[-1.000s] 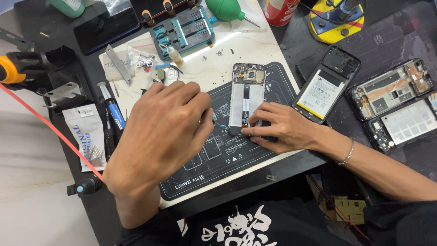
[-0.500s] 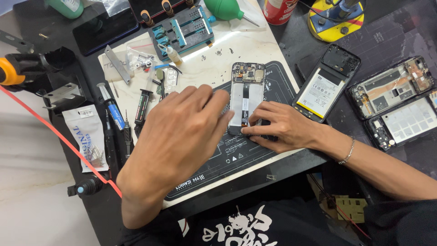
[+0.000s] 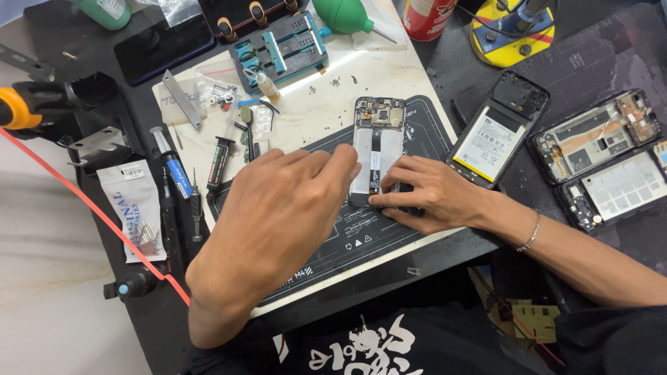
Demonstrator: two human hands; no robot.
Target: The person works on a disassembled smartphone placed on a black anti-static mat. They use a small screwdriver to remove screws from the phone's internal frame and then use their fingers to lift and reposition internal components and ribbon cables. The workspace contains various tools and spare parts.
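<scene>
An opened phone with its back off lies on a dark work mat, its circuit board at the far end and a black ribbon cable down its middle. My left hand rests over the mat with its fingertips touching the phone's left edge. My right hand presses on the phone's near end, with fingers pinched at the lower part of the ribbon cable. Whatever lies beneath the fingertips is hidden.
Screwdrivers and a syringe lie left of the mat. A blue phone holder and a green air blower sit at the back. Another open phone with a battery and two more stripped phones lie to the right.
My left hand has slid right and toward me across the mat, uncovering the tools at left, and its fingertips have come against the phone's left edge. My right hand stays on the phone's near end.
</scene>
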